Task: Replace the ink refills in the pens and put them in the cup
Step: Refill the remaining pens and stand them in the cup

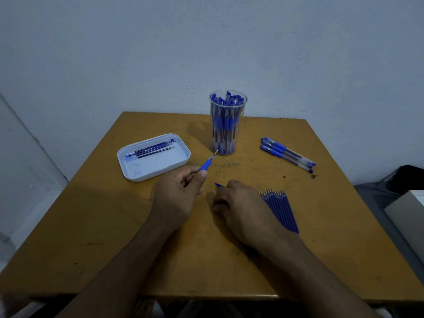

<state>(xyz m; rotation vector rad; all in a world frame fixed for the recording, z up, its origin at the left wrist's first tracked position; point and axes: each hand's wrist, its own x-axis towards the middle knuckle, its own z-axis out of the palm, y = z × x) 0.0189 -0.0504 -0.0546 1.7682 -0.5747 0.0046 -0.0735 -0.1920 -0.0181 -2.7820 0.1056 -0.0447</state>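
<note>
Mid-frame, left hand (175, 196) fingers clamp the pen (207, 164); right hand (241, 207) pinches a cap (219, 185), which might slip onto the bench (114, 237).

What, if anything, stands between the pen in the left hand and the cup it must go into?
Nothing visible. The pen held by the left hand points toward the cup, with only bare table between them. The tray lies off to the left.

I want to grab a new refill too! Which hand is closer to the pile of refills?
Right. The right hand rests against the refill pile, partly covering it. The left hand, holding a pen, is farther away on the pile's left.
</note>
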